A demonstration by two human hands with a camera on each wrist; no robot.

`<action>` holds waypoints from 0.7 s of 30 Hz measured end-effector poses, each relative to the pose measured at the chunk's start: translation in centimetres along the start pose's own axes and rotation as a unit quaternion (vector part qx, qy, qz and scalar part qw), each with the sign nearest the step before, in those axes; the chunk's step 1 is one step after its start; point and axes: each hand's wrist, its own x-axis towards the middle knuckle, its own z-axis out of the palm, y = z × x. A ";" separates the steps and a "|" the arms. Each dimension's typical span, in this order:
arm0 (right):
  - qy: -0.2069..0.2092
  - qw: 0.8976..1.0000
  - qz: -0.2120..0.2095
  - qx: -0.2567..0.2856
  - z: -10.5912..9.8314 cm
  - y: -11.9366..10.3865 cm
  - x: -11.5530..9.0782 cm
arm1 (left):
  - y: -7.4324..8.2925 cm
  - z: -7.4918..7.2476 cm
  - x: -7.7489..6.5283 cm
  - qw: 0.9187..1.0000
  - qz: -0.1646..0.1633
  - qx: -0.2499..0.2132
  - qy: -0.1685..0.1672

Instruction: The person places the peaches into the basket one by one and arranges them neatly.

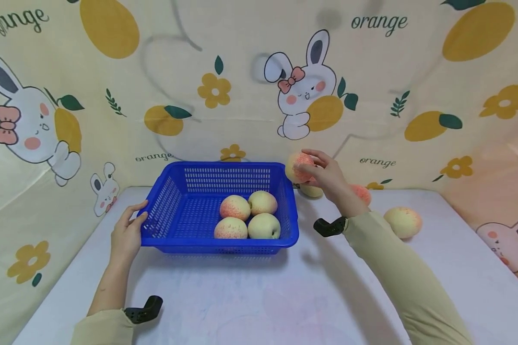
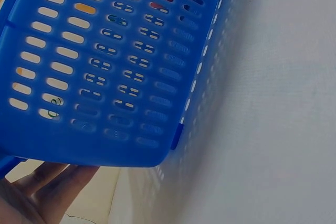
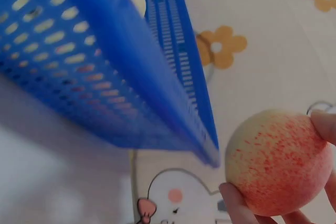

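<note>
My right hand (image 1: 330,177) grips a peach (image 1: 299,167), pale yellow with red speckles, just beyond the back right corner of the blue plastic basket (image 1: 185,242). In the right wrist view this peach (image 3: 278,161) sits between thumb and fingers, apart from the basket's rim. My left hand (image 1: 127,235) holds the basket by its left rim; in the left wrist view its fingers (image 2: 58,190) reach behind the rim and are partly hidden. Inside the basket, several peaches (image 1: 235,208) lie grouped toward the right.
Right of the basket on the white table (image 1: 241,297) lies a yellowish peach (image 1: 403,222). A reddish peach (image 1: 361,193) is partly covered by my right wrist, and another peach (image 1: 311,190) shows below the right hand. A printed cloth (image 1: 250,28) hangs behind the table.
</note>
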 end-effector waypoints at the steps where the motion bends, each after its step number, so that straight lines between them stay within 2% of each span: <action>1: 0.005 1.000 -0.004 0.001 0.3 -0.2 0.0 | 0.0 0.0 0.0 1.000 -0.001 -0.002 -0.001; 8: 0.020 0.999 -0.023 0.019 2.2 -1.2 0.4 | -0.1 -0.1 -0.1 1.000 -0.006 -0.001 -0.008; 21: 0.012 0.998 -0.052 0.037 5.7 -2.2 1.3 | 0.0 -0.1 0.0 1.000 -0.004 -0.005 -0.005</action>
